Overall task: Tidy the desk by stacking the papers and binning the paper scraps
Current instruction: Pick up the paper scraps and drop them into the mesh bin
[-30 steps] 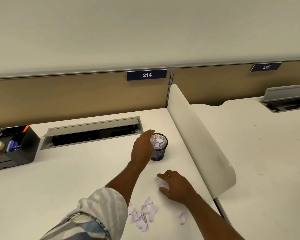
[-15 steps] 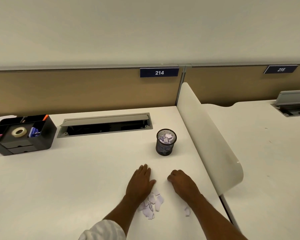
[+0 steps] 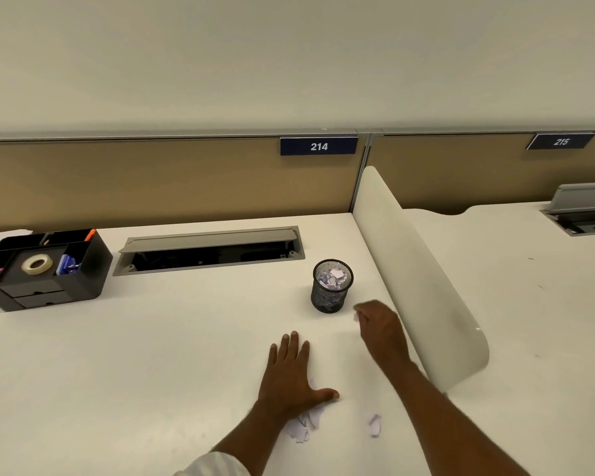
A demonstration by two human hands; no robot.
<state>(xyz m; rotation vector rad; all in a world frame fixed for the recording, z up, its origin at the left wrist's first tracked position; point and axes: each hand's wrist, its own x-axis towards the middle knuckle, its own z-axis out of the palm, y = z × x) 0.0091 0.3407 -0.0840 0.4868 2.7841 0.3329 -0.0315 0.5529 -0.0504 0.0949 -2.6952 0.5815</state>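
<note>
left hand (image 3: pixel 291 379) flat on desk (image 3: pixel 152 372), palm down, fingers straight and slightly spread, thumb out to side. heap of paper scraps (image 3: pixel 304 427) at its wrist, partly under palm; lone scrap (image 3: pixel 375 424) near, apart from heap. right hand (image 3: pixel 382 326) blurred, fingers curled — pinches white scrap (image 3: pixel 356 317) just beside mesh bin (image 3: pixel 331 293). bin upright near divider (image 3: pixel 419 269), scraps inside. black organiser (image 3: pixel 49 286) with tape roll (image 3: pixel 37 263) far left — sheet of paper (image 3: pixel 0 237) behind it.

Blurred right hand (image 3: pixel 382 327), its scrap (image 3: pixel 356 317) mostly hidden; other scraps (image 3: pixel 305 427) partly under left hand (image 3: pixel 289 379).
</note>
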